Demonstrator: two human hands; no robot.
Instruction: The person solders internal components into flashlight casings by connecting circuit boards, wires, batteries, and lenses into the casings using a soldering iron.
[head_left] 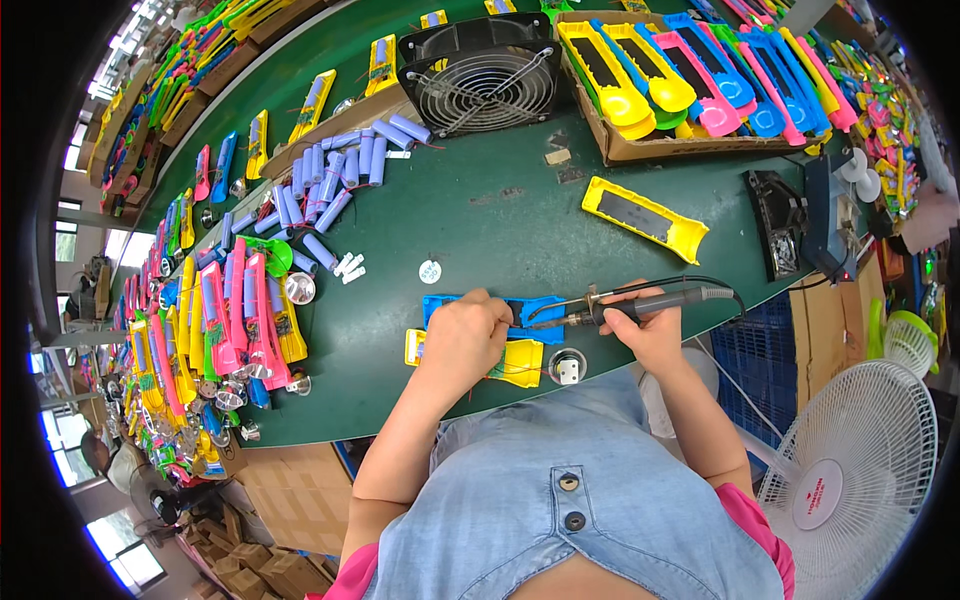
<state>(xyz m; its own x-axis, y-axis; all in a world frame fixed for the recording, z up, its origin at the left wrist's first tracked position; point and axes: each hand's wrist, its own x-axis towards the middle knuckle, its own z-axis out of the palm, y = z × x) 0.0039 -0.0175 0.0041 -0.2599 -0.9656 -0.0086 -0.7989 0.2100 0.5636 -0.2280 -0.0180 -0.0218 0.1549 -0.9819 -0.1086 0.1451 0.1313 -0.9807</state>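
Note:
My right hand (648, 322) grips a soldering iron (668, 302) with a dark handle, its metal tip pointing left over a blue plastic casing (543, 309). A thin metal guide and a black cable run along the iron. My left hand (466, 335) is closed over the middle of the blue casing, fingertips pressed together at its dark inner strip; what they pinch is hidden. A yellow casing (521, 362) with thin wires lies just nearer to me, partly under my left hand. Beside its right end sits a round reflector (568, 367) with a white piece in it.
Purple cylindrical batteries (330, 180) lie heaped at the left, beyond assembled colourful casings (235, 315). A black fan (480, 85) stands at the back. A cardboard box (690, 148) holds more casings. A yellow casing (645, 220) and a black stand (775, 225) are at right.

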